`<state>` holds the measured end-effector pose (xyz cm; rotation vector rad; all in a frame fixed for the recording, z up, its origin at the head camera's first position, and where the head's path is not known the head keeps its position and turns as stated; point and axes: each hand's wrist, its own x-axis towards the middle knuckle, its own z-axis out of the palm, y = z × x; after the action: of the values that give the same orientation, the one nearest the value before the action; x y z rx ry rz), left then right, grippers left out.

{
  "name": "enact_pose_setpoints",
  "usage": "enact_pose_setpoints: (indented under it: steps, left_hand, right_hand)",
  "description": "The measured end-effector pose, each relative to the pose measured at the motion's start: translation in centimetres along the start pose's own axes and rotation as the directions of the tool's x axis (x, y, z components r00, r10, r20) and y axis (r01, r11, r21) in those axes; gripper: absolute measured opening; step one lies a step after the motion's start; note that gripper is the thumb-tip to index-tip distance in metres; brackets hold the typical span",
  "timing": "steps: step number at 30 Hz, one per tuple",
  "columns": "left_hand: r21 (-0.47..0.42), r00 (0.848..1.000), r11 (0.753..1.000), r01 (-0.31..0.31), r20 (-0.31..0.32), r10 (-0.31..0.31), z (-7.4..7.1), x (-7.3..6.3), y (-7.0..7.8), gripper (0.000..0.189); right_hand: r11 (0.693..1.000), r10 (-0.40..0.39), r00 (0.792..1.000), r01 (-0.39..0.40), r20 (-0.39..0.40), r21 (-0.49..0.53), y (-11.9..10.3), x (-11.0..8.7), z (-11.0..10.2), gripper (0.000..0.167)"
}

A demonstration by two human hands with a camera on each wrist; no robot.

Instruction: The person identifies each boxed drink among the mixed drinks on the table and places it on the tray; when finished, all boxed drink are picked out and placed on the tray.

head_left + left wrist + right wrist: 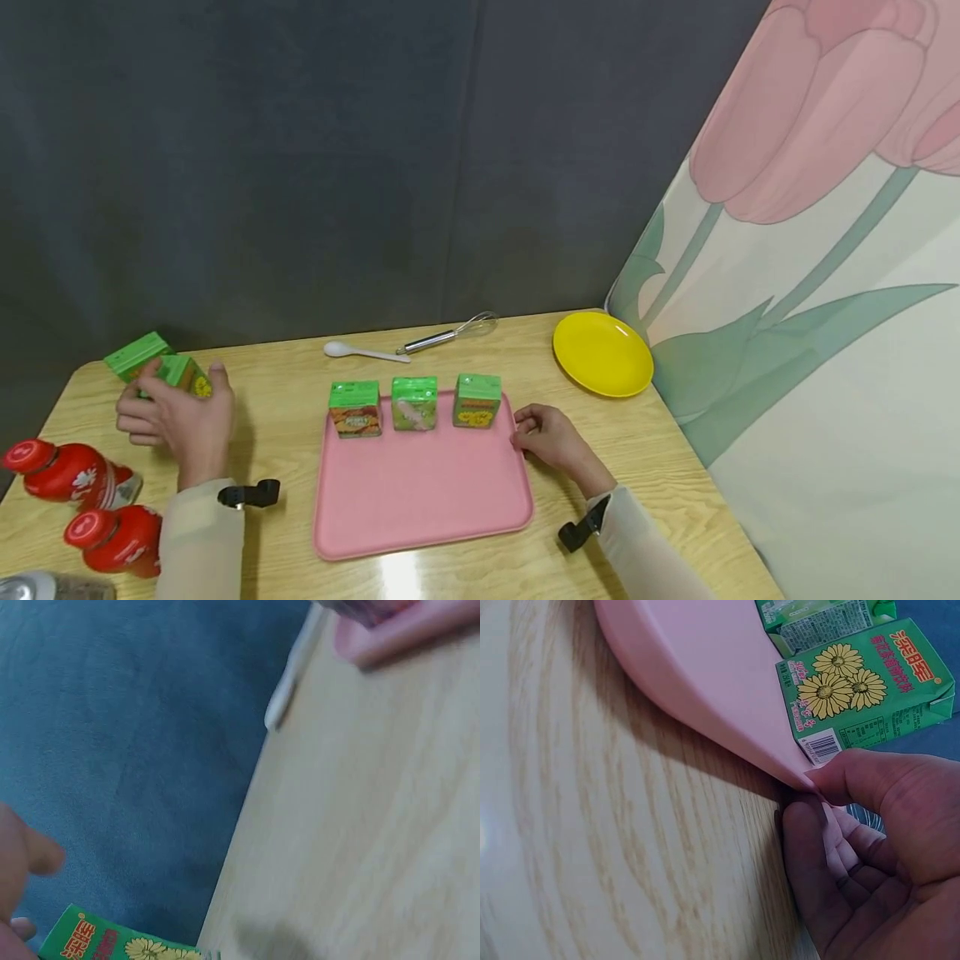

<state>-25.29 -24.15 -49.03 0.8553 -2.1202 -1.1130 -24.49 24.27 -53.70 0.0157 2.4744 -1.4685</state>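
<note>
In the head view my left hand [183, 417] is at the far left by a green drink carton [197, 382] with yellow flowers. Its thumb and fingers are spread around the carton; the left wrist view shows the thumb apart from the carton [120, 941]. A second green carton [139, 354] lies just behind. My right hand [553, 437] pinches the right rim of the pink tray [427, 492] between thumb and fingers. Along the tray's back edge stand three small cartons: an orange-fronted one [357, 410], a pale green one [414, 404] and a yellow-flowered one [855, 682].
Two red bottles [75, 475] lie at the left, with a silver-topped can [52, 586] at the near left corner. Behind the tray are a white spoon [363, 352] and a whisk [442, 337]. A yellow plate [603, 354] sits at the back right, beside the wall.
</note>
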Motion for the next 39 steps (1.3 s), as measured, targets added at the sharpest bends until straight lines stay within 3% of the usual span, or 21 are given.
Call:
enact_pose_setpoints:
  steps: [5,11,15,18,23,30,32,34,39]
  left_hand:
    - [0.052,1.0,0.998,-0.022,0.001,0.022,0.0,0.1,-0.1,0.059]
    - [0.065,0.995,0.993,-0.095,-0.014,0.096,0.2,0.0,-0.1,0.052]
    - [0.035,0.991,0.991,-0.128,0.042,0.126,-0.2,-0.7,0.0,0.053]
    - [-0.005,0.981,0.986,-0.165,0.107,0.164,-0.6,-1.6,0.2,0.052]
    - [-0.016,0.951,0.968,-0.251,0.184,0.249,-0.6,-2.6,0.5,0.046]
    - [0.031,0.924,0.945,-0.326,0.221,0.311,-0.2,-2.9,0.5,0.036]
    - [0.018,0.906,0.932,-0.361,0.243,0.346,-0.5,-3.3,0.4,0.034]
    - [-0.02,0.876,0.914,-0.404,0.279,0.394,-0.9,-3.8,0.2,0.033]
    - [-0.157,0.771,0.854,-0.497,0.373,0.517,-1.7,-4.9,-0.1,0.032]
  right_hand:
    - [1.0,0.005,1.0,-0.005,0.005,-0.003,0.0,0.0,-0.1,0.031]
    - [1.0,0.0,1.0,0.0,-0.001,-0.013,-0.2,-0.1,-0.2,0.031]
    - [1.0,0.002,1.0,-0.002,-0.006,-0.013,-0.3,-0.1,-0.2,0.03]
    - [1.0,0.004,1.0,-0.004,-0.004,-0.019,-0.3,-0.2,-0.2,0.03]
    - [0.999,0.007,1.0,-0.008,-0.016,-0.031,-0.5,-0.3,-0.1,0.03]
    - [1.0,0.003,0.999,-0.004,-0.038,-0.028,-0.5,-0.4,0.0,0.03]
    - [1.0,-0.003,0.999,0.002,-0.037,-0.031,-0.5,-0.4,0.0,0.03]
    - [0.999,-0.009,0.999,0.008,-0.036,-0.032,-0.5,-0.4,0.0,0.03]
    - [0.999,-0.018,0.999,0.017,-0.028,-0.027,-0.4,-0.4,0.0,0.031]
